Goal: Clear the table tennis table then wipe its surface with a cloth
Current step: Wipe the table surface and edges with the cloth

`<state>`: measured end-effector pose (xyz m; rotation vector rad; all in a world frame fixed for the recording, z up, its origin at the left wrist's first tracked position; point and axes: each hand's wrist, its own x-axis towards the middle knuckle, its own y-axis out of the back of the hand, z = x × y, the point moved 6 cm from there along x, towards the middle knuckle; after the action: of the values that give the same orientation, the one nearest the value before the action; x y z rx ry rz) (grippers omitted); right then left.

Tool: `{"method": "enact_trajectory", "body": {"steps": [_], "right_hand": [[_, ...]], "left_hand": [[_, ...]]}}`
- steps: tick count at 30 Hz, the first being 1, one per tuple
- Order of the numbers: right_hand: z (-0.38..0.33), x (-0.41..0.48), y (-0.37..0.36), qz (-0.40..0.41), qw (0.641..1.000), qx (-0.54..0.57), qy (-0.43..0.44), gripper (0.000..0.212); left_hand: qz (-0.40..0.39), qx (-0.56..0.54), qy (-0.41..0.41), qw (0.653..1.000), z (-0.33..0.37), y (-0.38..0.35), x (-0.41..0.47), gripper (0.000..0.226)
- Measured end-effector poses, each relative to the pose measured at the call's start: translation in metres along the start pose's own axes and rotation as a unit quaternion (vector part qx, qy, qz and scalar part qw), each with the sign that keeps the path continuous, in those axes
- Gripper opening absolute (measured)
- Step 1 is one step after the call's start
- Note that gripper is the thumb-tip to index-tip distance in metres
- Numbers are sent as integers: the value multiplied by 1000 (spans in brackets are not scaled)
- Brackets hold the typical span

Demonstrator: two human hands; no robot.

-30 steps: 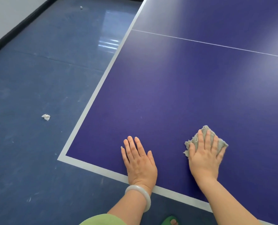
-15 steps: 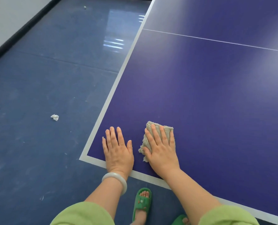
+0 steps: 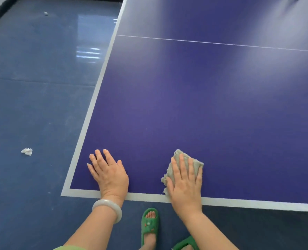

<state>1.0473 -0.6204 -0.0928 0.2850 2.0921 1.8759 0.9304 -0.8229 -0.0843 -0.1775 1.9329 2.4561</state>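
The purple table tennis table [image 3: 194,109] with white border lines fills the right of the head view, and nothing but my hands and the cloth lies on it. My right hand [image 3: 185,184] presses flat, fingers straight, on a grey-green cloth [image 3: 194,164] near the table's near edge. My left hand [image 3: 108,173] rests flat on the surface near the near-left corner, a pale bangle on its wrist.
A crumpled white scrap [image 3: 27,151] lies on the blue floor left of the table, and a smaller one [image 3: 45,13] lies far off near the wall. My feet in green slippers [image 3: 149,225] stand at the table's near edge.
The cloth under my right hand first slid left until it lay beside my left hand, then back right, and now sits closer to the near edge. My left hand stayed flat near the corner.
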Motion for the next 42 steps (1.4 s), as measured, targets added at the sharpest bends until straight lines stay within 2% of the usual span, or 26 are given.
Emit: {"method": "enact_trajectory", "body": {"steps": [2, 4, 6, 8, 10, 11, 13, 16, 18, 19, 20, 22, 25, 27, 28, 30, 32, 34, 38, 42], "right_hand": [[24, -2, -3, -4, 999, -11, 50, 61], [67, -7, -1, 7, 999, -20, 24, 60], [121, -12, 4, 25, 997, -35, -67, 62], [171, -20, 9, 30, 978, -9, -206, 64], [191, -28, 8, 25, 947, 34, -319, 61], [187, -29, 7, 29, 937, 46, -346, 59], [162, -27, 8, 47, 942, 33, -330, 58], [118, -24, 2, 51, 985, -1, -164, 61], [121, -27, -2, 36, 997, -4, -65, 61], [133, -29, -3, 31, 999, -6, -41, 61], [150, -31, -2, 29, 999, -13, -44, 61], [197, -33, 4, 38, 989, -22, -141, 60], [254, -37, 13, 51, 923, 25, -379, 58], [255, -36, 14, 50, 889, 53, -453, 61], [249, -33, 14, 54, 892, 50, -446, 61], [237, -31, 13, 55, 930, 29, -363, 60], [238, -40, 11, 41, 970, 15, -240, 61], [261, -53, 10, 33, 981, 13, -192, 61], [316, -65, 13, 20, 953, 21, -301, 66], [328, -60, 18, 41, 927, 50, -369, 71]], "left_hand": [[-1, -22, -94, 995, 31, -3, -4, 56], [-22, -23, -189, 982, 72, -10, -17, 54], [-64, -37, -218, 973, 108, -21, -30, 58], [-95, -15, -217, 971, 133, -33, -41, 63], [-103, 11, -204, 974, 148, -41, -47, 68], [-103, 16, -193, 976, 150, -43, -48, 70], [-100, 26, -187, 977, 151, -45, -51, 73], [-95, 45, -192, 976, 152, -44, -52, 75], [-105, 47, -177, 977, 155, -44, -51, 75], [-112, 40, -165, 979, 158, -44, -50, 75], [-117, 27, -159, 980, 163, -44, -49, 75], [-119, -10, -196, 973, 181, -45, -54, 69], [-118, -41, -296, 947, 222, -51, -79, 61], [-131, -57, -322, 936, 255, -61, -95, 61], [-140, -61, -332, 931, 272, -67, -103, 61], [-151, -53, -345, 925, 303, -80, -119, 62], [-136, -30, -324, 936, 321, -91, -129, 65], [-112, 4, -299, 948, 327, -98, -135, 68], [-87, 57, -290, 951, 328, -108, -138, 70], [-88, 76, -285, 951, 328, -110, -140, 70]]}}
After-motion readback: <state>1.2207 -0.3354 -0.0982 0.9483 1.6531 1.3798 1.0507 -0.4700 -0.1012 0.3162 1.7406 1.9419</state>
